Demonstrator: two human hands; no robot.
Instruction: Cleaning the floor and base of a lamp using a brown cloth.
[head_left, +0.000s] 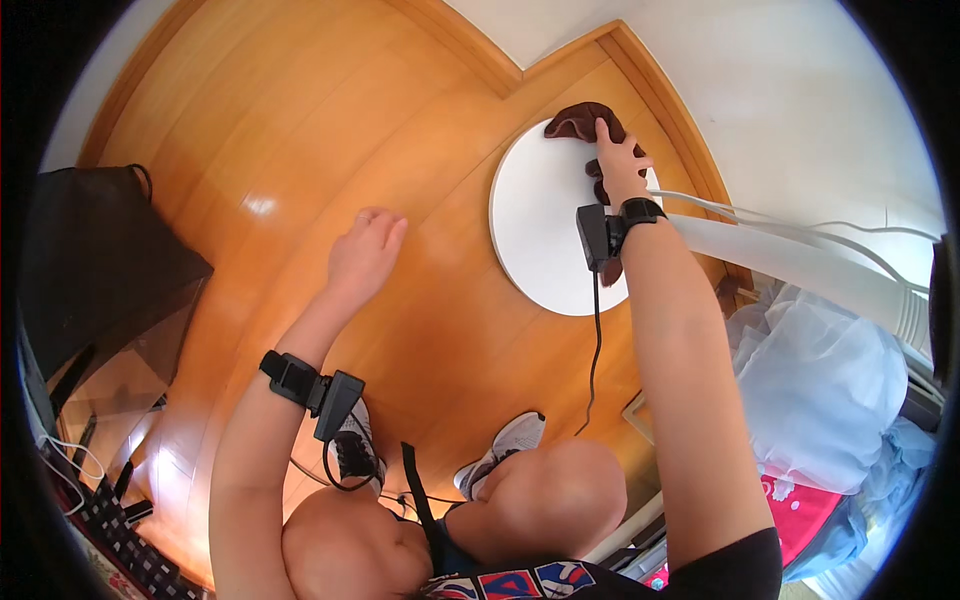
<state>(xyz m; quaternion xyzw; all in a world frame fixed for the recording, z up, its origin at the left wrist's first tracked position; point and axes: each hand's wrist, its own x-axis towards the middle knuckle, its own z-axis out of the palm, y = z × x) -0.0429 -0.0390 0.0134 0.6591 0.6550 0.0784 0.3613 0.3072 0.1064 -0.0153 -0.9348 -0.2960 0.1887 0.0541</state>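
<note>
My right hand (621, 161) is on a dark brown cloth (587, 120), its fingers spread over the fabric. The cloth lies bunched on the far right part of a round white base (532, 225), from which a white column (795, 255) runs to the right. More brown fabric shows beside and below my right wrist; my forearm hides part of it. Nothing is in my left hand (366, 251), which hangs above the wooden floor with its fingers loosely bent. Each wrist wears a black strap with a small black device and a cable.
White cables (705, 201) run beside the column. Sheer white fabric (825, 382) and a red cloth (806, 517) are piled at the right. A black-covered item (105, 255) stands at the left. Wooden baseboards (480, 56) line the walls. My shoes (517, 439) rest on the floor.
</note>
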